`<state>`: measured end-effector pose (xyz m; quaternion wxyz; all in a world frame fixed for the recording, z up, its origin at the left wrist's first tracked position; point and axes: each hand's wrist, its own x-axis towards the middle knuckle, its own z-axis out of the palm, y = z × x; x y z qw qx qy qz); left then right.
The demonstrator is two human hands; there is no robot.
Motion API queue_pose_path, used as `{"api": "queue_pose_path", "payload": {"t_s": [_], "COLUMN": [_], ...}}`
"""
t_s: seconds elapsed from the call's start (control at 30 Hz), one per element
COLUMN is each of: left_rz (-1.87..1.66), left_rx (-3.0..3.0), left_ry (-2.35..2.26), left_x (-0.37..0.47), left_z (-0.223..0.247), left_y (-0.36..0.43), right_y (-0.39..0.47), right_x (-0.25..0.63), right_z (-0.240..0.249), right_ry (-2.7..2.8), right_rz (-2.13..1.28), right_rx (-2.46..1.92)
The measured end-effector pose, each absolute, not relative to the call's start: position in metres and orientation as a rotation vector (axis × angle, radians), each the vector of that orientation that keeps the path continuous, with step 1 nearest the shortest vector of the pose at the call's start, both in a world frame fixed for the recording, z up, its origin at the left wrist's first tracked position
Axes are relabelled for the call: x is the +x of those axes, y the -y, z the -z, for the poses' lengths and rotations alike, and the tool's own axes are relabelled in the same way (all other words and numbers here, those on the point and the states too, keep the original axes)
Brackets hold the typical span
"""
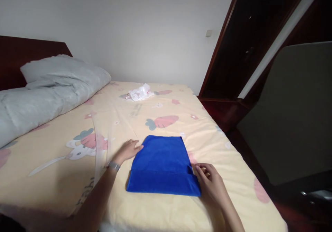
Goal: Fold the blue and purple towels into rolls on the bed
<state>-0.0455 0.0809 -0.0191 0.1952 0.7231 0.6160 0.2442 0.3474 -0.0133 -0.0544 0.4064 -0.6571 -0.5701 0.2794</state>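
Observation:
A blue cloth [162, 156] lies flat on the bed, its near part folded over in a band along the front edge. My left hand [129, 149] rests at the cloth's upper left edge, fingers apart, with a watch on the wrist. At the cloth's right side, close to the end of the folded band, is my right hand [209, 178]. Its fingers are curled, and whether they touch the cloth's edge is hard to tell.
The bed [64, 176] has a yellow patterned sheet. A grey quilt [64, 81] is heaped at the left, and a crumpled white plastic bag [140, 92] lies near the wall. Dark wooden furniture [246, 42] stands to the right, beyond the bed's edge.

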Motion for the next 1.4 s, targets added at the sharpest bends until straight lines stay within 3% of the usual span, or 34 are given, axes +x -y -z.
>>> {"api": "queue_pose_path", "payload": {"t_s": [0.2,0.4,0.53,0.7,0.83,0.93,1.4], "left_rz": [-0.543,-0.45,-0.514,-0.705,-0.488,-0.434,-0.81], "left_rx": [2.023,2.062,2.113,2.199,2.248,2.212,1.804], "left_ry": [-1.443,-1.311,-1.46,-1.571,-1.258,-1.278,-1.61], "left_x": [-0.006,-0.027,-0.032,-0.026,-0.033,-0.045,-0.042], "left_z": [0.01,-0.016,-0.027,-0.021,0.01,0.034,0.041], "left_y": [-0.173,-0.182,-0.186,-0.119,-0.019,0.024,-0.007], "right_y": [0.012,0.012,0.011,0.019,0.03,0.035,0.003], "right_x": [0.342,0.35,0.351,0.35,0.352,0.352,0.338], "right_z": [0.052,0.049,0.047,0.032,0.032,0.04,0.058], "right_ry": [1.538,1.476,1.462,1.569,1.799,1.898,1.499], "right_rz": [-0.782,-0.782,-0.789,-0.827,-1.01,-1.033,-0.938], "right_rx": [-1.56,-1.577,-1.578,-1.452,-1.272,-1.279,-1.457]}}
